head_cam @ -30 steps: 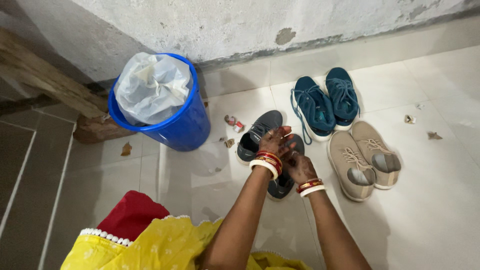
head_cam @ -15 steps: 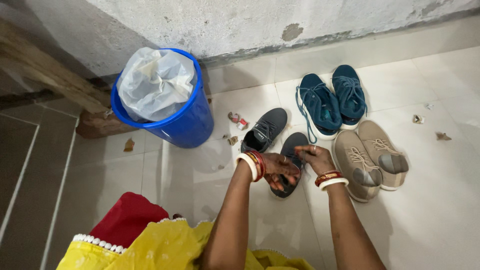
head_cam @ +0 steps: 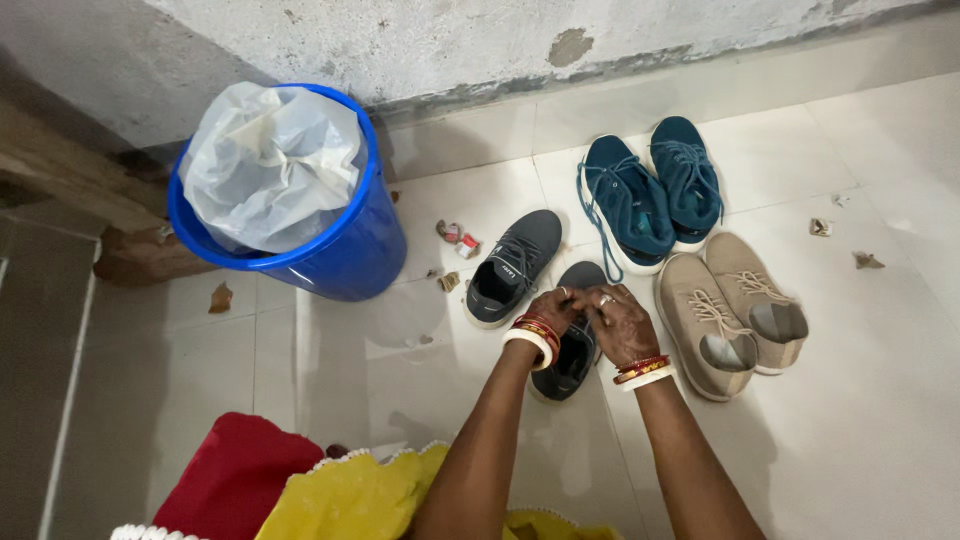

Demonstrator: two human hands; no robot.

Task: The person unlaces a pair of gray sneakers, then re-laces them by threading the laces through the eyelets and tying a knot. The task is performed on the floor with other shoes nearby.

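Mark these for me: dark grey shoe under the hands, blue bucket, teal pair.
dark grey shoe (head_cam: 566, 366), head view, on its inner lining.
blue bucket (head_cam: 355, 258), head view, on its outer wall.
teal pair (head_cam: 630, 205), head view, on the left shoe's upper.

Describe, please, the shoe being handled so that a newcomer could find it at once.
Start at the round blue plastic bin by the wall; three pairs of shoes lie to its right. The dark grey lace-up shoe nearest the person is it: alone, it has both hands on its laces.
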